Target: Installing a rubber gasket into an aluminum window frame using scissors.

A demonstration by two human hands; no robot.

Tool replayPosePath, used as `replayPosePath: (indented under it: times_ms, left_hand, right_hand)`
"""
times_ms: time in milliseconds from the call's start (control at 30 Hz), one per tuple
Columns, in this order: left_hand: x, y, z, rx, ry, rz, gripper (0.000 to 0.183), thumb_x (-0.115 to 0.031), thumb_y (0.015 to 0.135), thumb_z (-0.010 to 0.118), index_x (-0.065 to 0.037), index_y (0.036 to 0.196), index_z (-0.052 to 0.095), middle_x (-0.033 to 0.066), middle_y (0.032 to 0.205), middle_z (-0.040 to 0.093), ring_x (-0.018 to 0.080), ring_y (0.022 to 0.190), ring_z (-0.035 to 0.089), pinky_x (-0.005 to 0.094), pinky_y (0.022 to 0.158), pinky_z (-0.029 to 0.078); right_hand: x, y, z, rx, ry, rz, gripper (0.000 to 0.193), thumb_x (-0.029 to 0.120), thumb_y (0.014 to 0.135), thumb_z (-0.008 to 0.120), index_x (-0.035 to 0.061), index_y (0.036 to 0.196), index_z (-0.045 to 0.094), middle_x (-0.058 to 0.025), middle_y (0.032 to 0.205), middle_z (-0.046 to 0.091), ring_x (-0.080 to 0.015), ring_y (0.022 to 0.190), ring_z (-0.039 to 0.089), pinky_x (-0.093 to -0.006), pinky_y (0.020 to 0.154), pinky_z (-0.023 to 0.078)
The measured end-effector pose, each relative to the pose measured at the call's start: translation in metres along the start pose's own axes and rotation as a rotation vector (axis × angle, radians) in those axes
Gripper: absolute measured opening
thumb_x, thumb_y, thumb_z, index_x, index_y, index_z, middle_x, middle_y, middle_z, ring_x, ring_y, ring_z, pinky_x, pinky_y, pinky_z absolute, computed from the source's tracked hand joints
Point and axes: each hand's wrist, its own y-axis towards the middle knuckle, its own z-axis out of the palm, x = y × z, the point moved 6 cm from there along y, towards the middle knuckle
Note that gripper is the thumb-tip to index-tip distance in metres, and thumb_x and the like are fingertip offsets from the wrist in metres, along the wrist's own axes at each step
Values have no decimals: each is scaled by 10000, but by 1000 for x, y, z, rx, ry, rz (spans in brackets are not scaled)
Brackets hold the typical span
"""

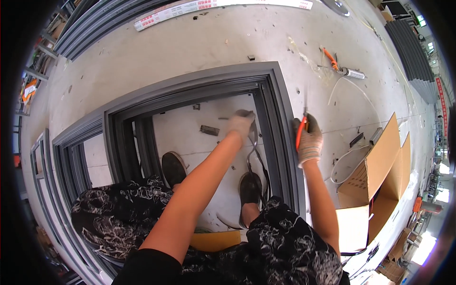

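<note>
Strip of thin, dark, rubber-like material (255,138), apparently gripped in curled, pale-gloved left hand (241,123), just inside right edge of dark-grey metal frame (286,118). Looks light, soft, springy; best pinched near its end. Red-handled metal tool (299,133) in closed, pale-gloved right hand (311,140).

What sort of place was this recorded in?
Probably a workshop for making window or door frames, though I can't be certain. The signs are a large dark grey frame, long grey profiles stacked at the upper left, and small offcuts scattered over the pale floor.
</note>
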Motion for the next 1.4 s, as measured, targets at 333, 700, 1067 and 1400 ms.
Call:
replayPosePath:
  times_ms: [333, 700, 1067, 1400]
  left_hand:
    - [8, 76, 62, 97, 1575, 462, 245, -155, 831, 542, -58, 1049, 601, 124, 1003, 644, 239, 958, 607, 280, 826, 481]
    - [18, 84, 65, 78, 1837, 439, 211, -123, 824, 560, -65, 1018, 621, 80, 974, 646, 207, 924, 603, 300, 789, 489]
    - [-3, 86, 63, 119, 1833, 347, 158, -97, 743, 634, -135, 888, 685, 63, 900, 681, 174, 886, 643, 263, 714, 517]
    - [28, 98, 65, -207, 1585, 539, 111, -129, 702, 676, -156, 805, 707, 51, 934, 677, 177, 933, 628, 245, 786, 497]
  right_hand:
    - [-17, -4, -9, -98, 215, 162, 414, 117, 785, 697, -69, 1129, 562, -61, 885, 614, -102, 775, 529, -227, 723, 458]
    - [-36, -1, -9, -154, 208, 136, 424, 107, 756, 728, -59, 1118, 579, -96, 950, 640, -136, 837, 564, -268, 792, 470]
    - [-37, 0, -5, -106, 199, 129, 385, 143, 797, 711, -30, 1115, 581, -40, 919, 600, -94, 803, 530, -213, 709, 453]
    - [-34, -1, -7, -85, 172, 172, 452, 108, 769, 713, -71, 1152, 554, -146, 1041, 636, -168, 932, 579, -275, 862, 449]
